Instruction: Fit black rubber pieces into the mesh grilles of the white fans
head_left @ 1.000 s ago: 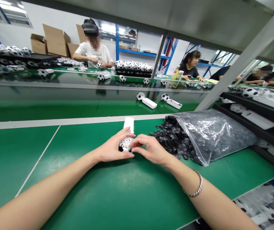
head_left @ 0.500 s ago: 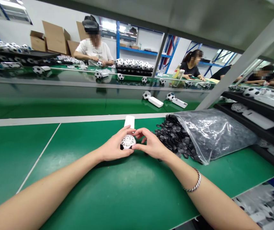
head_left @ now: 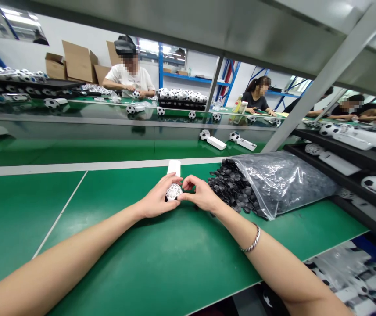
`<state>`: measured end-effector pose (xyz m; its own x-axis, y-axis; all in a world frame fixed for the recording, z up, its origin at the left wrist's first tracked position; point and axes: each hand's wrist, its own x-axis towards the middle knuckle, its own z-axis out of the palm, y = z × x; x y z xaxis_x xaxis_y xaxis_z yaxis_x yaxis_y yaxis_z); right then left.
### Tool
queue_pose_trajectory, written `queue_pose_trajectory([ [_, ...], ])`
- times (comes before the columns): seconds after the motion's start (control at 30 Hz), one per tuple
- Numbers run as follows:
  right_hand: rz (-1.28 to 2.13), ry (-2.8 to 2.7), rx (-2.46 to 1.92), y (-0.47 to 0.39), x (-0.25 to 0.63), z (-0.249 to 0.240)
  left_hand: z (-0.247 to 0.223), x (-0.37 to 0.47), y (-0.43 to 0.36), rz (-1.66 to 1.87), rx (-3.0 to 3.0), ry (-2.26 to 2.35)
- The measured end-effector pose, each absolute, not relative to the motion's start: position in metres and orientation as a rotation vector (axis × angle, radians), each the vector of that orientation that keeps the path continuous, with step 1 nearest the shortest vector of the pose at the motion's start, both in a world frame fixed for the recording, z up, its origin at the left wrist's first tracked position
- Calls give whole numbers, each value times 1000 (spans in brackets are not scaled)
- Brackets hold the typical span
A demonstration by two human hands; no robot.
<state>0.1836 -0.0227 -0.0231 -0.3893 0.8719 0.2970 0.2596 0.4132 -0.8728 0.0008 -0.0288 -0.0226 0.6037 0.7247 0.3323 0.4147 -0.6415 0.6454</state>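
Note:
A small white lattice ball (head_left: 173,192), shaped like a football, sits in the curve of my left hand (head_left: 158,195), whose fingers and thumb close round its left side. Dark patches show along the ball's lower edge. Beyond the ball a flat white handle-like piece (head_left: 174,167) lies on the green work surface and appears to join it. My right hand (head_left: 202,193) is at the ball's right side, thumb against its edge and fingers curled in; any small piece in those fingers is hidden. Loose black flat pieces (head_left: 234,188) lie heaped just right of my right hand.
A clear plastic bag (head_left: 293,180) spills the black pieces. Black trays (head_left: 332,164) with football-shaped parts stand at right. Finished-looking ball-and-handle items (head_left: 216,143) lie on the green belt (head_left: 125,149) ahead. A slanted metal post (head_left: 306,109) rises at right. Several co-workers (head_left: 130,79) sit across.
The view has shifted slightly. My right thumb and fingers have come a little closer to the ball; my left hand keeps its hold.

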Motion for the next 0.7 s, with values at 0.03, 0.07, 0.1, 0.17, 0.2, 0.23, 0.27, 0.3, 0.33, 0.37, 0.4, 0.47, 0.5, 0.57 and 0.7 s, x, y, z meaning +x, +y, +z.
queue_pose_trajectory([
  [0.03, 975, -1876, -967, -22, 183, -22, -23, 2, -29, 813, 2317, 912],
  [0.07, 985, -1889, -972, -21, 184, -20, -23, 2, -29, 822, 2312, 928],
  [0.1, 1000, -1915, -982, -21, 186, -17, -23, 2, -29, 826, 2301, 944],
  [0.17, 1012, -1997, -1023, -20, 192, -9, -24, 2, -29, 842, 2267, 971],
  [0.2, 997, -2049, -1059, -20, 197, -4, -25, 0, -28, 859, 2254, 987],
  [0.23, 966, -2108, -1103, -20, 203, 0, -26, -1, -27, 878, 2244, 1010],
  [0.27, 924, -2175, -1148, -21, 208, 4, -27, -3, -26, 897, 2233, 1040],
  [0.3, 878, -2247, -1196, -22, 212, 6, -27, -5, -25, 908, 2222, 1077],
  [0.33, 827, -2321, -1241, -23, 216, 7, -27, -7, -25, 902, 2209, 1110],
  [0.37, 773, -2394, -1280, -24, 218, 7, -26, -9, -24, 884, 2194, 1130],
  [0.4, 715, -2463, -1310, -25, 219, 6, -25, -11, -24, 857, 2178, 1128],
  [0.47, 616, -2564, -1359, -26, 218, 2, -21, -14, -24, 806, 2160, 1080],
  [0.5, 603, -2594, -1379, -26, 216, 0, -19, -16, -23, 785, 2159, 1049],
  [0.57, 677, -2629, -1408, -27, 214, -1, -16, -19, -23, 747, 2159, 1003],
  [0.7, 693, -2578, -1502, -29, 216, 3, -17, -20, -21, 706, 2120, 986],
])
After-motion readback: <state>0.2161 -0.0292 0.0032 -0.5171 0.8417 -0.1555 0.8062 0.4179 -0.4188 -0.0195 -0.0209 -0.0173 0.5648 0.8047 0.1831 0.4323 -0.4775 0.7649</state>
